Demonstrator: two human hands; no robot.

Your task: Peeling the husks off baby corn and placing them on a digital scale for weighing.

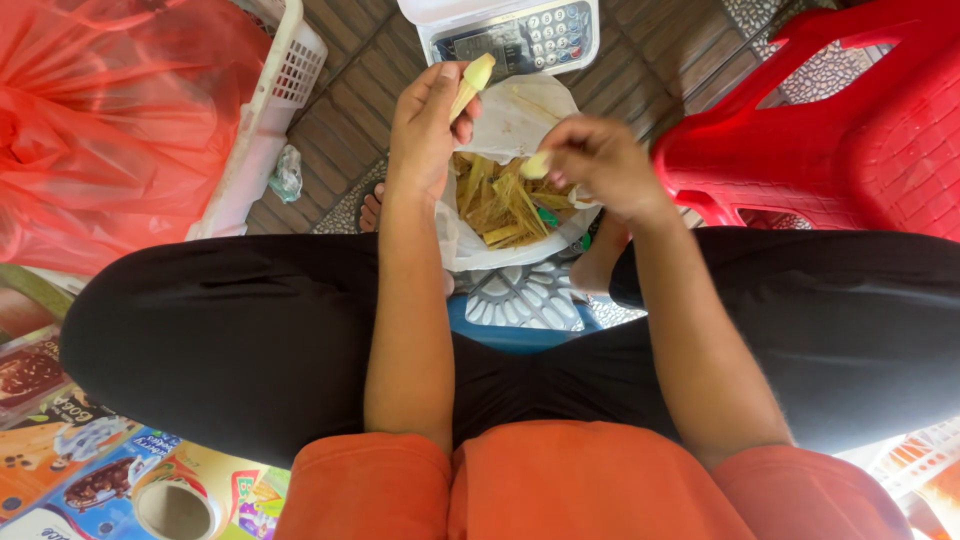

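Hands first: your left hand point(428, 118) is curling shut around a pale yellow-green stalk piece point(474, 80), pinching it between thumb and fingers so that its tip is sticking up above your knuckles. Your right hand point(598, 165) is closing on a smaller pale piece point(535, 166), gripping it at the fingertips, with the other fingers folded in. Both hands are hovering near each other, not touching, over a white plastic bag point(520, 110) that is lying open on the floor between your feet. Inside the bag, yellowish peelings and strips point(505, 205) are piling up directly beneath your hands.

Just beyond the bag, a white weighing scale point(515, 35) with a keypad is sitting on the slatted floor point(345, 110). You are sitting with your legs in black trousers point(230, 330) spread wide, on a blue stool point(520, 335) that is showing between them, and the hem of your orange shirt point(590, 485) is filling the bottom of the view. To your left, a white basket point(265, 120) is holding a big red plastic bag point(110, 120), and colourful printed packets point(90, 470) are lying by your left knee. To your right, a red plastic chair point(830, 130) is standing close beside your leg.
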